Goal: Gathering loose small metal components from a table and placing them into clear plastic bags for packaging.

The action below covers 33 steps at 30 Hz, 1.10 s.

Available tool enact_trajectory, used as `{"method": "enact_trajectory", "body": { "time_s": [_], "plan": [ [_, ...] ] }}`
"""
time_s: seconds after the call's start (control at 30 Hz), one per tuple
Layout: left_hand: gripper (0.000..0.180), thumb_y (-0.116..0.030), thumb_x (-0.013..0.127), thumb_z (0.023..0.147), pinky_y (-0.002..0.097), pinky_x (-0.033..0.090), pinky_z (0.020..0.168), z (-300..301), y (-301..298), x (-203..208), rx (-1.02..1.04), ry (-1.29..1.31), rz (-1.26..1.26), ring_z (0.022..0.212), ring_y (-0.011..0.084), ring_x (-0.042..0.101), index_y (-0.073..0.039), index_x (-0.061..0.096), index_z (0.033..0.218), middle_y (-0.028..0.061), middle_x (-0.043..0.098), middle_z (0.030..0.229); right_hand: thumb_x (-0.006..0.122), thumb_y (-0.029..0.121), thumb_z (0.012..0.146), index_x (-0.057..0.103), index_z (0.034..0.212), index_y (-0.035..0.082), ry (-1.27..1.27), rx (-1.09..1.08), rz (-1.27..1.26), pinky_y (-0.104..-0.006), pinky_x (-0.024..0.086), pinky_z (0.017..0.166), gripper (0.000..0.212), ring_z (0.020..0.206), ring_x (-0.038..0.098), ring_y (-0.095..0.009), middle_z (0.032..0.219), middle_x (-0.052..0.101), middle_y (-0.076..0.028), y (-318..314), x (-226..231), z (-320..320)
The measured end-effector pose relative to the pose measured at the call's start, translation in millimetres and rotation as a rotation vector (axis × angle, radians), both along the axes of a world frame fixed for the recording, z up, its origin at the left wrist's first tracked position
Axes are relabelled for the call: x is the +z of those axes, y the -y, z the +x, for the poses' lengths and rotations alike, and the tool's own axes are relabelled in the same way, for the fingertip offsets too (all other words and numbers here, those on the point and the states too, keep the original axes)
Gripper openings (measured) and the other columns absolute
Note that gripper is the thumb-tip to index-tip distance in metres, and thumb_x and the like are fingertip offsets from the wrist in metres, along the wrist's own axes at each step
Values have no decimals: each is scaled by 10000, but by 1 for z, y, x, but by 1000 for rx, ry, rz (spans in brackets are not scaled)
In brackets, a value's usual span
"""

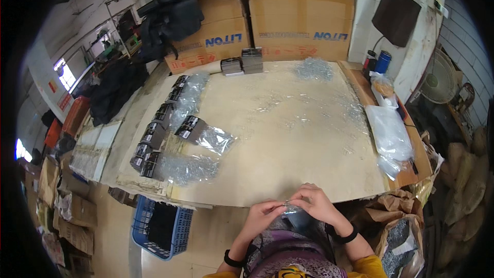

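My left hand point(265, 212) and right hand point(315, 202) pinch one small clear plastic packet point(292, 209) at six o'clock; filled black-topped packets point(154, 136) line the pale counter point(288, 139) at nine, loose pile point(314, 68) remains at twelve.

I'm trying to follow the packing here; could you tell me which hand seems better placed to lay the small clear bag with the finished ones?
Probably the left hand: both hands pinch the small clear bag, but the filled packets line the table's left side, nearer that hand than the right hand.
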<state>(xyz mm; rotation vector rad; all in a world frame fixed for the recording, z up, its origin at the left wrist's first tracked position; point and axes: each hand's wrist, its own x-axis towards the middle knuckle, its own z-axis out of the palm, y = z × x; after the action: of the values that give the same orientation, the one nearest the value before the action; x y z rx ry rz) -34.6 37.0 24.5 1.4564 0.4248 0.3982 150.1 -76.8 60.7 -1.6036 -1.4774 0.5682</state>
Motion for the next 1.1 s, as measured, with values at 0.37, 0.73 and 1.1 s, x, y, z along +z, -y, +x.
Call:
{"method": "enact_trajectory", "body": {
  "time_s": [0.37,0.73,1.1],
  "plan": [
    [212,-172,721,835,363,532,729,-27,-150,-7,767,-572,590,822,295,675,-7,663,954,144,706,946,716,133,828,665,1063,32,269,-104,83,-365,452,896,261,1004,591,-298,1044,633,-121,-9,134,109],
    [646,-178,682,788,565,213,1103,-43,-181,-38,844,-805,1247,1361,366,353,-117,461,1392,183,424,1448,615,463,899,406,1437,91,544,6,-152,-475,224,1151,687,1409,296,-338,1500,363,-173,-201,-5,188],
    [365,-190,654,906,461,446,981,17,-84,-9,659,-298,1268,1175,352,538,-12,583,1217,191,589,1238,390,681,911,343,1497,239,761,-10,-179,-571,30,1176,735,1483,109,-306,1598,203,-72,-343,-90,165]
  ]
}}
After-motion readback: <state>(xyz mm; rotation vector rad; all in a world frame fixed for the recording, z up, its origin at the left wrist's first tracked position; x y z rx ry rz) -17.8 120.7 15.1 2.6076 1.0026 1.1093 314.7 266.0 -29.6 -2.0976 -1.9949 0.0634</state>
